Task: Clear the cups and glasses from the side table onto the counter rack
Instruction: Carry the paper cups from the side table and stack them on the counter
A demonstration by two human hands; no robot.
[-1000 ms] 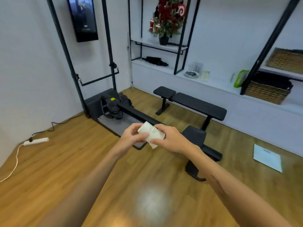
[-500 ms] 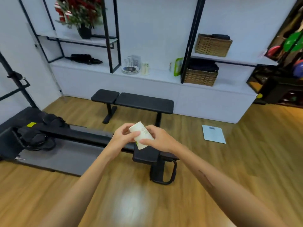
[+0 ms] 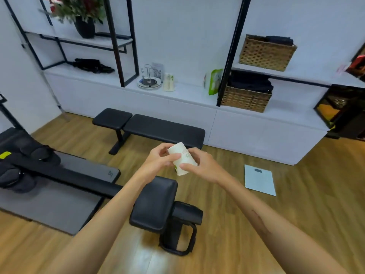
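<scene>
A white paper cup [image 3: 182, 161] with green and red print lies tilted between both hands, at chest height over the floor. My left hand [image 3: 158, 163] grips its upper end and my right hand [image 3: 203, 167] holds its lower end. Far ahead on the white counter [image 3: 187, 93] stands a wire cup rack [image 3: 149, 81] on a round tray. A stack of similar paper cups [image 3: 169, 82] stands just to the right of the rack.
A black weight bench [image 3: 150, 127] stands between me and the counter. A padded black seat [image 3: 156, 204] and a rowing machine rail [image 3: 65, 175] are just below my arms. A scale [image 3: 259, 179] lies on the wooden floor at right. Wicker baskets [image 3: 245, 98] sit on the shelves.
My view has swung right and moved closer, so the counter and rack now sit ahead. Both hands still hold the cup, which has tipped more upright.
</scene>
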